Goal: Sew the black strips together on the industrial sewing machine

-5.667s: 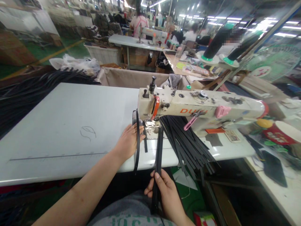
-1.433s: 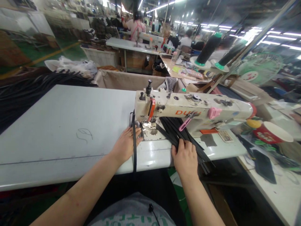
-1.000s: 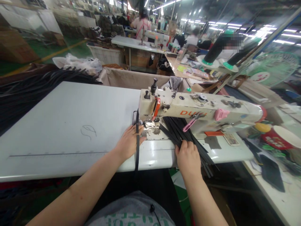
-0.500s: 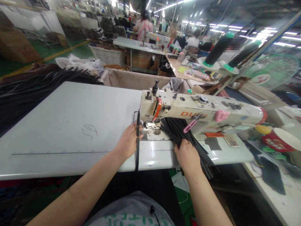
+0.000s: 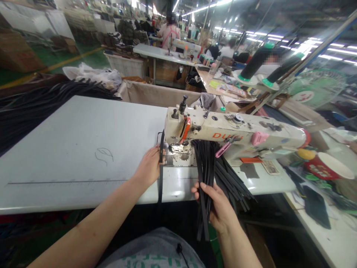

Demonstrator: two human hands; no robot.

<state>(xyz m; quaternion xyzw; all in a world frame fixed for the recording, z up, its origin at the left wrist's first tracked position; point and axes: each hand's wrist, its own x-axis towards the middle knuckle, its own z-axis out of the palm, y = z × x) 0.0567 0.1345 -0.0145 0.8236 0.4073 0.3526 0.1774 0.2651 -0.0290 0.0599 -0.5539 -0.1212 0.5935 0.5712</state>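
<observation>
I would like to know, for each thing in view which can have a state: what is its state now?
Held strips: bunched, lower ends hanging
Right hand: closed around them
Other strips: spread in a fan
Left hand: at the table, grip unclear
Single strip: lying across the left hand
Machine: cannot tell if running
Spools: wound with black thread
Plastic bag: crumpled

Sewing workshop; sewing machine [image 5: 237, 128]; second machine [image 5: 189, 47] behind; thread cones [image 5: 254, 63]

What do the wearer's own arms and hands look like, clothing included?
The left hand and right hand are gloveless; both forearms are bare, with no sleeve or watch in view. A grey top shows green lettering and a black cord.
</observation>
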